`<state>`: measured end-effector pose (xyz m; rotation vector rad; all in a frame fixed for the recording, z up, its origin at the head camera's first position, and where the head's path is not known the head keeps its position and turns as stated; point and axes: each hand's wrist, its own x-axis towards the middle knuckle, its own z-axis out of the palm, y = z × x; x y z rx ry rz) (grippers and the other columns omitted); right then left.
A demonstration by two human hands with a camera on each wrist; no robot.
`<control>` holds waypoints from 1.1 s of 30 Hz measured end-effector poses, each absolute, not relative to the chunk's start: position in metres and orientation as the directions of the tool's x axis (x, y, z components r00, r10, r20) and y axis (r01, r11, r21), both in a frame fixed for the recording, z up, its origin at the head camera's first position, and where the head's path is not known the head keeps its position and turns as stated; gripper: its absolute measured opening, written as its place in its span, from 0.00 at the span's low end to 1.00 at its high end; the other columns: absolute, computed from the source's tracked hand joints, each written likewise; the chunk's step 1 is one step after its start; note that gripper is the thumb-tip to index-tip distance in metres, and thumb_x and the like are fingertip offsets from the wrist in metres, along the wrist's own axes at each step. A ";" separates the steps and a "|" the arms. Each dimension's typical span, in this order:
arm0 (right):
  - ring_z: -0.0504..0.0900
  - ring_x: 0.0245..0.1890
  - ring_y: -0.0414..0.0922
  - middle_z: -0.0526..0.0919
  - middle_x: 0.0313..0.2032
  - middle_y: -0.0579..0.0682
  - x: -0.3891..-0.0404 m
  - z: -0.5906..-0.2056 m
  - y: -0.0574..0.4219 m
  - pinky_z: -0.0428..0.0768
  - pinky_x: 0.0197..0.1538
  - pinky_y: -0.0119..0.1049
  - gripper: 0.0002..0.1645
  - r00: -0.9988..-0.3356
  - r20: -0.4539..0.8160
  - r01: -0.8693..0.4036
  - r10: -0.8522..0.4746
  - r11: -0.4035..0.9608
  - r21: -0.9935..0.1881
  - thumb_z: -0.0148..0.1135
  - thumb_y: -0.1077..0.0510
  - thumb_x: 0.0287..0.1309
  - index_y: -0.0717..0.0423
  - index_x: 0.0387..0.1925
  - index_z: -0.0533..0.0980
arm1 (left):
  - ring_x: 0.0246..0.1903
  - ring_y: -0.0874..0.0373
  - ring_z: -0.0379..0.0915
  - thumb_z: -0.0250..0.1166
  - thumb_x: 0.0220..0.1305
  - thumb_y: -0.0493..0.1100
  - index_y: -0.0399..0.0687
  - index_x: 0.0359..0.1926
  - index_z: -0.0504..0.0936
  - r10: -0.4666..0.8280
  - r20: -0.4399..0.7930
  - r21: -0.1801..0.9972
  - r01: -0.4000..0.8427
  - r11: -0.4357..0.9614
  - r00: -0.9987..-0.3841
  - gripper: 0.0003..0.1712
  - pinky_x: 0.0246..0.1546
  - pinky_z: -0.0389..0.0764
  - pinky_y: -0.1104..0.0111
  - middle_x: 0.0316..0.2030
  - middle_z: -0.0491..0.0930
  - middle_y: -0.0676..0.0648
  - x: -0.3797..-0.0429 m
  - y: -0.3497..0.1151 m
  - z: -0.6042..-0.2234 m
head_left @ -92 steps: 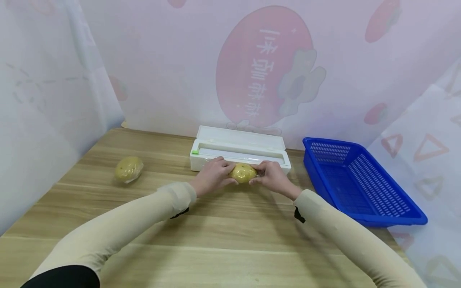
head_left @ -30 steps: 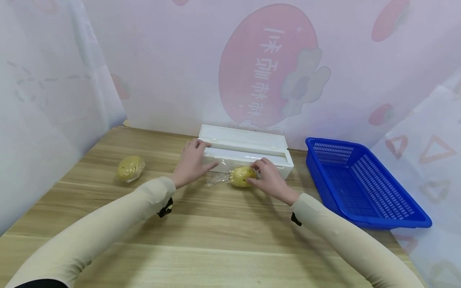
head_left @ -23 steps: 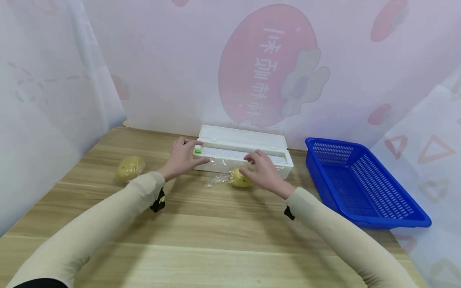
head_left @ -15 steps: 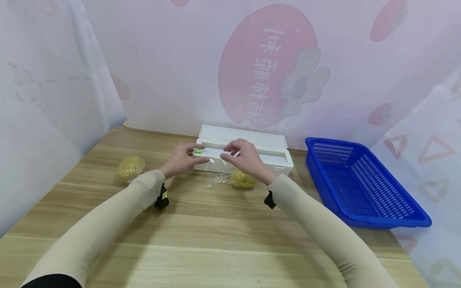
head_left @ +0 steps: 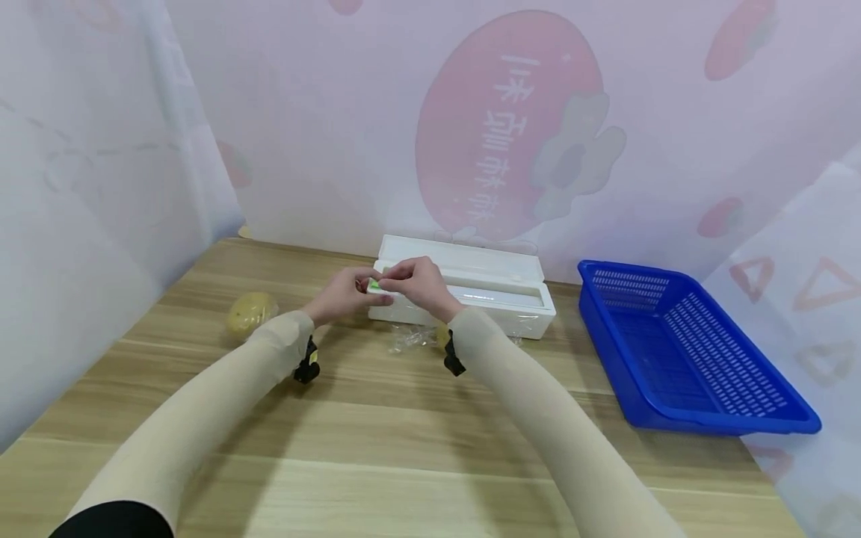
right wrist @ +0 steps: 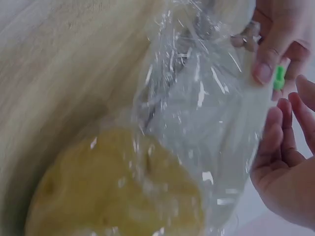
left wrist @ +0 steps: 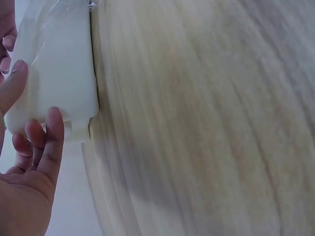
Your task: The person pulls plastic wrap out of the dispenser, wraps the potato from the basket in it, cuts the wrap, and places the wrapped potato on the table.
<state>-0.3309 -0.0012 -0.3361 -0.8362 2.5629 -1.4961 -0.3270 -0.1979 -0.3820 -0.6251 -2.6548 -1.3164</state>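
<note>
A long white cling film dispenser (head_left: 471, 302) stands with its lid up, clear film trailing over its front. My left hand (head_left: 346, 295) grips its left end, thumb on the front face and fingers around the end in the left wrist view. At that end sits a small green slider (right wrist: 279, 78). My right hand (head_left: 420, 288) reaches across; in the right wrist view its fingertips are loosely bent, right beside the slider. A film-covered potato (right wrist: 115, 187) lies in front of the dispenser, mostly hidden by my right wrist in the head view.
Another film-wrapped potato (head_left: 250, 314) rests left of my left hand. A blue plastic basket (head_left: 628, 359) stands at the right side of the wooden table (head_left: 363, 448). Printed cloth (head_left: 323, 134) hangs behind and at both sides.
Both hands let go of the potato. My left hand moved left to the dispenser's end and took hold; my right hand crossed left to the green slider. The dispenser stayed in place.
</note>
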 end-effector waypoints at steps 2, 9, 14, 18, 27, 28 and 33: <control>0.81 0.36 0.42 0.86 0.34 0.44 -0.332 -0.339 -0.005 0.78 0.36 0.32 0.09 -0.857 0.214 -0.420 -0.469 0.395 -0.817 0.71 0.58 0.58 0.58 0.39 0.87 | 0.20 0.57 0.62 0.76 0.54 0.54 0.59 0.43 0.85 0.314 0.267 0.747 0.402 0.529 -0.911 0.17 0.20 0.64 0.67 0.19 0.68 0.49 -0.327 -0.198 -0.382; 0.80 0.34 0.43 0.86 0.30 0.43 -0.330 -0.343 -0.011 0.77 0.36 0.33 0.09 -0.885 0.216 -0.393 -0.411 0.414 -0.821 0.74 0.58 0.54 0.58 0.36 0.87 | 0.20 0.58 0.62 0.76 0.54 0.53 0.58 0.44 0.85 0.317 0.266 0.732 0.405 0.548 -0.910 0.16 0.20 0.64 0.67 0.20 0.69 0.49 -0.327 -0.198 -0.383; 0.80 0.36 0.42 0.87 0.33 0.43 -0.329 -0.345 -0.015 0.76 0.38 0.33 0.07 -0.896 0.197 -0.372 -0.399 0.430 -0.822 0.76 0.58 0.51 0.57 0.32 0.87 | 0.19 0.58 0.60 0.76 0.54 0.53 0.56 0.43 0.85 0.307 0.248 0.739 0.384 0.554 -0.919 0.17 0.20 0.63 0.68 0.19 0.68 0.49 -0.323 -0.199 -0.383; 0.80 0.36 0.41 0.87 0.34 0.43 -0.331 -0.346 -0.018 0.76 0.36 0.32 0.05 -0.903 0.185 -0.358 -0.387 0.442 -0.823 0.76 0.59 0.51 0.57 0.30 0.88 | 0.18 0.60 0.58 0.76 0.53 0.53 0.57 0.42 0.85 0.306 0.235 0.739 0.374 0.560 -0.923 0.17 0.18 0.61 0.70 0.18 0.66 0.51 -0.323 -0.200 -0.383; 0.76 0.31 0.42 0.87 0.33 0.46 -0.336 -0.338 -0.010 0.73 0.32 0.32 0.05 -0.899 0.148 -0.370 -0.413 0.532 -0.761 0.76 0.58 0.51 0.55 0.31 0.88 | 0.15 0.61 0.56 0.76 0.53 0.54 0.51 0.52 0.86 0.314 0.204 0.719 0.359 0.595 -0.927 0.26 0.15 0.60 0.71 0.14 0.65 0.52 -0.323 -0.201 -0.375; 0.77 0.31 0.42 0.87 0.33 0.46 -0.338 -0.337 -0.008 0.73 0.32 0.32 0.05 -0.896 0.144 -0.375 -0.421 0.542 -0.752 0.76 0.58 0.51 0.55 0.31 0.88 | 0.14 0.61 0.56 0.76 0.53 0.54 0.50 0.53 0.85 0.319 0.199 0.711 0.361 0.604 -0.927 0.27 0.15 0.60 0.71 0.13 0.64 0.53 -0.323 -0.200 -0.373; 0.79 0.34 0.42 0.88 0.33 0.46 -0.342 -0.334 0.000 0.75 0.34 0.32 0.08 -0.885 0.139 -0.400 -0.445 0.573 -0.715 0.77 0.57 0.51 0.56 0.32 0.88 | 0.13 0.62 0.54 0.76 0.54 0.54 0.46 0.53 0.85 0.342 0.194 0.677 0.377 0.632 -0.920 0.28 0.15 0.59 0.71 0.11 0.63 0.53 -0.321 -0.197 -0.364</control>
